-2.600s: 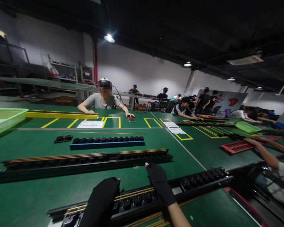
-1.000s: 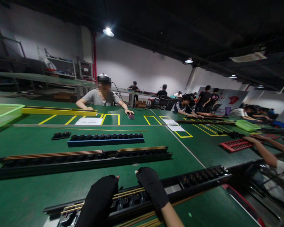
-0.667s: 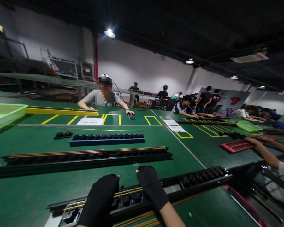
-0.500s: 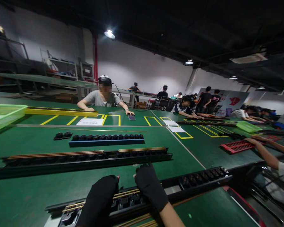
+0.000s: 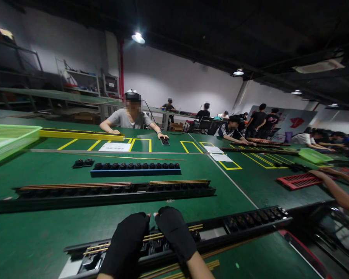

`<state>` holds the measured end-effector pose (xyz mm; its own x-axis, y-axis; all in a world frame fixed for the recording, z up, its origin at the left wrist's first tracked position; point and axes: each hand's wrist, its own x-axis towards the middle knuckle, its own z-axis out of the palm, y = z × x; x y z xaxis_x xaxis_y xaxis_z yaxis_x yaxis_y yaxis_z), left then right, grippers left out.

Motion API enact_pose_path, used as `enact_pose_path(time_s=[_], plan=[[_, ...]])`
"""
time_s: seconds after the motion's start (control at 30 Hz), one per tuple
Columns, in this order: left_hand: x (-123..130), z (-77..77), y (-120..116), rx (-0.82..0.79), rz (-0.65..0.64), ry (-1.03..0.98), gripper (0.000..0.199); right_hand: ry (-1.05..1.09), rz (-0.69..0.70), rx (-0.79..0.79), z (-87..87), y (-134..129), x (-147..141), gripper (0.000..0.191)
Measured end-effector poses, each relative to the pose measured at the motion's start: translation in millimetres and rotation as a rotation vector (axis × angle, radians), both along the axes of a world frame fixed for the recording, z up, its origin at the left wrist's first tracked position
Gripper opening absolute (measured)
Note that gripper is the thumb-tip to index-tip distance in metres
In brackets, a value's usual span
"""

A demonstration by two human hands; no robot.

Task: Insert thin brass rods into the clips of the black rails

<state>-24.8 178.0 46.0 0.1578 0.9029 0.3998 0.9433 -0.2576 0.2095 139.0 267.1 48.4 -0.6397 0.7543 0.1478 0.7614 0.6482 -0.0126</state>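
Observation:
Both my hands wear black gloves with bare fingertips and are curled over a long black channel (image 5: pixel 211 242) lying near the front of the table. My left hand (image 5: pixel 125 242) covers its left part; my right hand (image 5: pixel 176 232) is close beside it, the fingertips of both nearly meeting at the far edge. Thin brass rods (image 5: pixel 98 247) run along the channel over black square modules and pass under my hands. Most fingers are hidden, so what they grip cannot be made out. More black modules (image 5: pixel 251 220) fill the channel's right end.
Loose brass rods (image 5: pixel 206 267) lie in front of the channel. Beyond it are another filled black channel (image 5: pixel 110 197), a blue strip of modules (image 5: pixel 135 172), a green basket (image 5: pixel 14 143) and a yellow bar (image 5: pixel 81 135). Co-workers sit across and to the right, near a red rack (image 5: pixel 299 181).
My right hand has slid left along the channel, closer to my left hand, uncovering rod ends on its right. The whole view has shifted slightly.

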Motion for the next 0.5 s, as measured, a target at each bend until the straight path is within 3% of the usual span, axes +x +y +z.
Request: enact_pose_path(time_s=[0.17,0.4,0.5], plan=[[0,-1.3,1,-0.007,-0.001,0.021,0.029,0.036,-0.041,0.009,5.6,-3,-2,0.022],[1,1.4,1,-0.001,-0.006,0.014,0.028,-0.092,-0.029,-0.033,24.7,-8,-3,0.03],[1,2.4,1,-0.016,0.003,0.025,0.026,-0.066,-0.041,0.044,32.3,-9,-7,0.036]])
